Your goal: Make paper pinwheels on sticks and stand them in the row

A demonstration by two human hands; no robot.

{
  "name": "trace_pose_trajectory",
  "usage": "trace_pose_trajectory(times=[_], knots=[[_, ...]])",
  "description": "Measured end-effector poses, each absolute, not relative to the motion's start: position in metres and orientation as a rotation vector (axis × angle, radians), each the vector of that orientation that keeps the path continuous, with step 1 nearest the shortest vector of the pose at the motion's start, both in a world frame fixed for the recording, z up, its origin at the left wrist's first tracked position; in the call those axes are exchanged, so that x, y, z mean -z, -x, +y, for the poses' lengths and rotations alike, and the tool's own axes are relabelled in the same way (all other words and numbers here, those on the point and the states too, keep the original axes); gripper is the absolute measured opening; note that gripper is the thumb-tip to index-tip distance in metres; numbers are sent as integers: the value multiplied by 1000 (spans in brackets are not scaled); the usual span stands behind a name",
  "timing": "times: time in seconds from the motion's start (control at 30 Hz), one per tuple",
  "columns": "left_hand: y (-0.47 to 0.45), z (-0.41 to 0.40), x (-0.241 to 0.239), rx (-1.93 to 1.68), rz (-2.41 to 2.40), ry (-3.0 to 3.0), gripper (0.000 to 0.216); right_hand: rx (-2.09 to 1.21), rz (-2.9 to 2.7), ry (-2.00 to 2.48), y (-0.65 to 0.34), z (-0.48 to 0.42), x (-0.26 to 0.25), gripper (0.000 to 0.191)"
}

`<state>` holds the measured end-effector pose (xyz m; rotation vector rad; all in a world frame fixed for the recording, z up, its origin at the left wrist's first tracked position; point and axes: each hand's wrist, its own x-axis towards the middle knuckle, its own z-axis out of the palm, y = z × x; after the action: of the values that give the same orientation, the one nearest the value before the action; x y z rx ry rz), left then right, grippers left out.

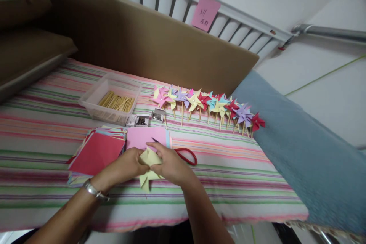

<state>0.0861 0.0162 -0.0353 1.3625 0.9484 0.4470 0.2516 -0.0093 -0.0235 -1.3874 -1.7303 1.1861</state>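
Both hands grip a pale yellow paper pinwheel [146, 182] above the striped cloth. My left hand [132, 162] pinches its left side, the thumb near the centre where the folded points meet. My right hand [171, 164] closes on the right side, its thumb also close to the centre. Whether a pin sits between the thumbs I cannot tell. Scissors with red handles [187, 156] lie partly under my right hand, one blade tip showing above it. Just beyond the hands lies pink paper [145, 136]; to the left is a stack of coloured square sheets topped with red [98, 154].
A clear plastic box [110, 80] holds short wooden sticks [117, 102]. Beside it stand small open boxes of metal pins [158, 114]. Finished pinwheels on sticks [200, 101] lie in a row at the back right. A cardboard panel [148, 42] walls off the far side.
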Motion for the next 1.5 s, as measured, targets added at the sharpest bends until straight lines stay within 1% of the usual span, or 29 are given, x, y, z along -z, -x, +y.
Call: trace_pose_trajectory(times=[0.13, 0.17, 0.23, 0.3, 0.33, 0.4, 0.5, 0.63, 0.83, 1.0, 1.1, 1.2, 1.3, 1.4, 1.5], knots=[[-85, 19, 35, -521, 1013, -1284, 10, -1385, -1555, 1372, -249, -6, 26, 69], [-85, 21, 34, -592, 1034, -1233, 16, -1429, -1477, 1361, -248, -4, 25, 69], [-84, 23, 31, -794, 1073, -1073, 34, -1481, -1303, 1338, -246, -1, 23, 69], [-83, 22, 29, -956, 1075, -847, 50, -1475, -1143, 1313, -244, 2, 22, 68], [-83, 21, 28, -983, 1052, -741, 50, -1455, -1081, 1300, -242, 4, 22, 67], [-84, 17, 28, -968, 981, -600, 40, -1399, -995, 1277, -238, 6, 24, 66], [-88, 12, 29, -924, 889, -564, 28, -1312, -939, 1278, -230, 7, 28, 67], [-92, 11, 32, -884, 886, -636, 26, -1244, -939, 1277, -219, 5, 32, 63], [-90, 14, 37, -925, 1006, -628, 22, -1295, -926, 1202, -212, 2, 30, 56], [-80, 21, 34, -932, 999, -666, 19, -1270, -968, 1270, -222, 4, 28, 46], [-69, 26, 29, -950, 1016, -648, 20, -1149, -1097, 1272, -230, 3, 30, 37], [-58, 30, 24, -964, 1008, -594, 21, -951, -1339, 1272, -233, -1, 30, 28], [-49, 32, 21, -956, 1014, -559, 20, -763, -1618, 1222, -233, -6, 27, 25], [-43, 33, 23, -934, 993, -565, 20, -683, -1782, 1149, -232, -8, 23, 25], [-39, 33, 26, -901, 907, -614, 21, -672, -1829, 1107, -232, -8, 22, 21]])
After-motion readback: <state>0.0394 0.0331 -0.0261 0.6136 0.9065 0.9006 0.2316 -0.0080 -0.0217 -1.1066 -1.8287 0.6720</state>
